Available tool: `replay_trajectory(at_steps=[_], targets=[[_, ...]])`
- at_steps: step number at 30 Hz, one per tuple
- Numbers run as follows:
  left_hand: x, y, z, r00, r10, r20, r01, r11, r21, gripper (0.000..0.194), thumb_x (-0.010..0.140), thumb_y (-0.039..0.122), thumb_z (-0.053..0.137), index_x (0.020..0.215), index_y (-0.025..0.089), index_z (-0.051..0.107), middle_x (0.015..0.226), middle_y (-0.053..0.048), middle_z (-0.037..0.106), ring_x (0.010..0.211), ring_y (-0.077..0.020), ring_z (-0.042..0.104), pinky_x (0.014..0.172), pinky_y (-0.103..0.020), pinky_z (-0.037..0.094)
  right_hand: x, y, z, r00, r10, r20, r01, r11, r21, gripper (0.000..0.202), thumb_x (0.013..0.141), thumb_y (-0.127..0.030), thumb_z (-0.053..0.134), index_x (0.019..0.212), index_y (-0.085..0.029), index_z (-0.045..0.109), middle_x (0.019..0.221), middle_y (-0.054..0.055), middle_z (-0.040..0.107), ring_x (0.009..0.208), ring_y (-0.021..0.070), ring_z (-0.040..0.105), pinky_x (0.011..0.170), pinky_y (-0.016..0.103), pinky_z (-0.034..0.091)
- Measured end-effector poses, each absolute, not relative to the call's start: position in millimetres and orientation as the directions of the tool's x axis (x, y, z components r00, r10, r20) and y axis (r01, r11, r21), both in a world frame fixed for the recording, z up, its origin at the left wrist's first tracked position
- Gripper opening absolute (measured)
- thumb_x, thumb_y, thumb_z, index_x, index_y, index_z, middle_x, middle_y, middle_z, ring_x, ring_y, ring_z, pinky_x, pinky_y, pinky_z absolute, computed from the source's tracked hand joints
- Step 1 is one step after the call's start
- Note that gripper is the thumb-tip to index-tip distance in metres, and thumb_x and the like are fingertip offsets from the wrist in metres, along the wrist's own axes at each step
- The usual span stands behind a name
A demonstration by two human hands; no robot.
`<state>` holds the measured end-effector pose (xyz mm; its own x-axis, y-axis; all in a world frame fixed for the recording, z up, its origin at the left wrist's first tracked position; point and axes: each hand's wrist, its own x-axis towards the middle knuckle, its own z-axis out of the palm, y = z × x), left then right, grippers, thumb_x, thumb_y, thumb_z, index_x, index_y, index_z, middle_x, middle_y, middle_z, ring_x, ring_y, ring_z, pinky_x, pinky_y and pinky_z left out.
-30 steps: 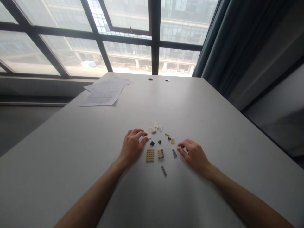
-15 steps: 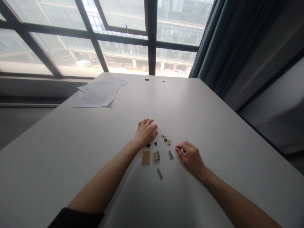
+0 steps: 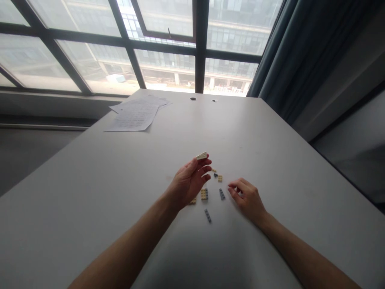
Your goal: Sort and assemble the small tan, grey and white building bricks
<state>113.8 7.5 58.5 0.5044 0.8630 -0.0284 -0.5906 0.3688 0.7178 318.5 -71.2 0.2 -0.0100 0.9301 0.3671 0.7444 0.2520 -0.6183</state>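
A light wedge-shaped piece is pinched between the thumb and a finger of my left hand, raised over the table with the palm turned up. My right hand rests on the table, fingers curled, thumb and fingertip close together; whether anything is between them is too small to tell. Just left of it lies a grey wedge plate. A tan and grey block sits between the hands, and a tan plate is partly hidden by my left wrist. Nearer me is a narrow grey piece.
Beyond the hands lie a small tan plate, a small black piece and a narrow tan piece. Printed papers lie at the table's far left. Two round holes are near the far edge, before the window.
My left hand has lifted and turned palm up, now with the light wedge piece in its fingers. The whole view has shifted slightly; my right hand keeps its place by the grey wedge plate.
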Motion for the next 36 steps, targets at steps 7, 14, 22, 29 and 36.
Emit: replay_trajectory(at_steps=[7, 14, 22, 29, 36], targets=[[99, 0, 55, 0.471, 0.862, 0.189, 0.161, -0.295, 0.942, 0.025, 0.085, 0.034, 0.06, 0.104, 0.019, 0.064, 0.096, -0.006, 0.063, 0.09, -0.0197, 0.055, 0.082, -0.035, 0.044, 320, -73, 1, -0.135, 0.917, 0.375, 0.752, 0.341, -0.564, 0.017, 0.087, -0.018, 0.051, 0.096, -0.02, 0.065, 0.093, 0.006, 0.063, 0.087, 0.0192, 0.059, 0.079, 0.032, 0.049], [118, -21, 37, 0.738, 0.65, 0.181, 0.618, -0.759, 0.208, 0.02, 0.084, 0.027, 0.062, 0.103, 0.019, 0.063, 0.112, -0.007, 0.06, 0.107, -0.0274, 0.047, 0.091, -0.043, 0.037, 321, -74, -6, -0.268, 0.894, 0.36, 0.781, 0.42, -0.462, 0.025, 0.086, -0.018, 0.053, 0.107, -0.022, 0.066, 0.096, 0.007, 0.062, 0.089, 0.0198, 0.057, 0.081, 0.033, 0.049], [132, -21, 35, 0.748, 0.653, 0.119, 0.639, -0.757, 0.136, 0.016, 0.082, 0.027, 0.063, 0.095, 0.02, 0.066, 0.116, -0.008, 0.059, 0.11, -0.0276, 0.047, 0.091, -0.043, 0.036, 317, -75, -2, -0.255, 0.897, 0.361, 0.804, 0.404, -0.437, 0.016, 0.085, -0.019, 0.057, 0.097, -0.02, 0.067, 0.092, 0.007, 0.063, 0.087, 0.0203, 0.056, 0.08, 0.033, 0.048], [130, -21, 35, 0.741, 0.66, 0.127, 0.643, -0.751, 0.148, 0.014, 0.082, 0.028, 0.063, 0.093, 0.021, 0.067, 0.114, -0.007, 0.061, 0.108, -0.0272, 0.048, 0.091, -0.043, 0.035, 317, -75, -2, -0.262, 0.899, 0.351, 0.802, 0.405, -0.439, 0.01, 0.084, -0.02, 0.06, 0.092, -0.02, 0.066, 0.09, 0.006, 0.063, 0.086, 0.0202, 0.056, 0.079, 0.033, 0.048], [129, -19, 34, 0.736, 0.658, 0.158, 0.631, -0.752, 0.19, 0.021, 0.081, 0.03, 0.066, 0.101, 0.023, 0.066, 0.113, -0.006, 0.062, 0.108, -0.0263, 0.05, 0.091, -0.042, 0.037, 316, -75, -2, -0.257, 0.898, 0.358, 0.8, 0.405, -0.442, 0.008, 0.083, -0.021, 0.061, 0.09, -0.02, 0.065, 0.089, 0.006, 0.063, 0.085, 0.0203, 0.056, 0.078, 0.033, 0.048]])
